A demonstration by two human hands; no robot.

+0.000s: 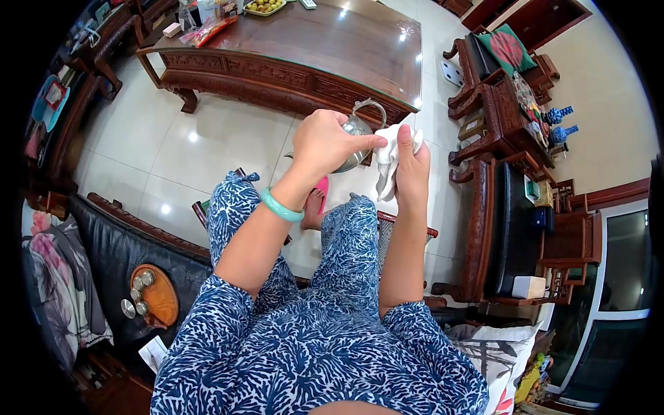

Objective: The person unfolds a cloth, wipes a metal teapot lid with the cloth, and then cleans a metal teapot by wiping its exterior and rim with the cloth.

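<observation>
My left hand (324,144), with a pale green bangle on the wrist, is closed around a silvery metal teapot (357,127). The pot is tilted, its curved handle rising at the upper right and its thin spout pointing left behind my wrist. Bunched in my right hand (413,169) is a white cloth (387,164), thumb on top, held against or close beside the pot's right side. My left thumb reaches across to the cloth's edge. Part of the pot's body is hidden by my left hand.
Ahead stands a carved wooden table (311,41) with a plate of fruit (264,7). On the black sofa (104,242) at left lies a round wooden tray (164,299) with several small metal cups (142,287). Carved chairs (477,228) line the right.
</observation>
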